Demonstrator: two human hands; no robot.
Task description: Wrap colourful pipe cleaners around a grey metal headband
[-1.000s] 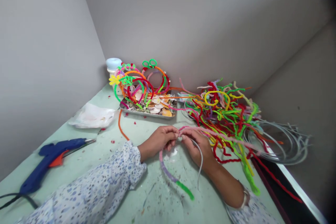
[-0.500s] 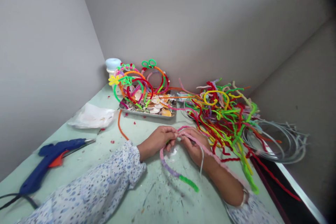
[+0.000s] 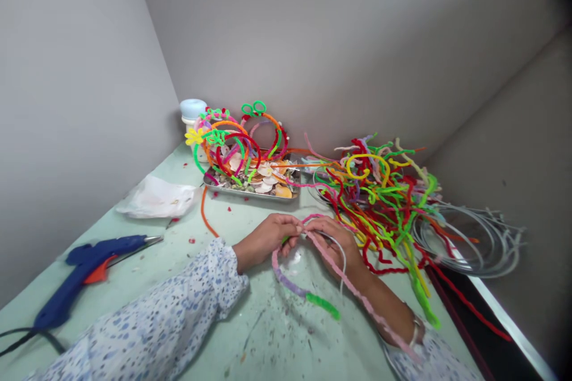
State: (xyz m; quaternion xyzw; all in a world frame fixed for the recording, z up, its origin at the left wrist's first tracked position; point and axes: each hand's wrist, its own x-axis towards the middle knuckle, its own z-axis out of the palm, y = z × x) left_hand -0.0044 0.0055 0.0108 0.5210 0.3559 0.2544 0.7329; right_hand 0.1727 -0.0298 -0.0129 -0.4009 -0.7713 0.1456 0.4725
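My left hand [image 3: 270, 239] pinches a thin hoop at its top. The hoop's left part [image 3: 288, 283] is wrapped in pink, lilac and green fuzzy stem and curves down below the hands. My right hand [image 3: 335, 247] is closed on the hoop close to my left fingertips. A long pink pipe cleaner [image 3: 357, 293] runs from between the fingertips down across my right wrist. Bare pale band [image 3: 344, 262] shows at the hoop's right side, arching beside my right fingers. A pink strand also loops just behind the fingertips.
A blue glue gun [image 3: 96, 262] lies at the left, near a white plastic packet [image 3: 158, 197]. Finished-looking colourful hoops stand on a metal tray [image 3: 250, 193] of shells. Tangled pipe cleaners [image 3: 384, 190] and coiled pale bands [image 3: 482, 244] lie at the right.
The long pink pipe cleaner has swung lower and nearer over my right wrist. My right fingers have shifted slightly, and the bare band now arches higher. My left hand has hardly moved.
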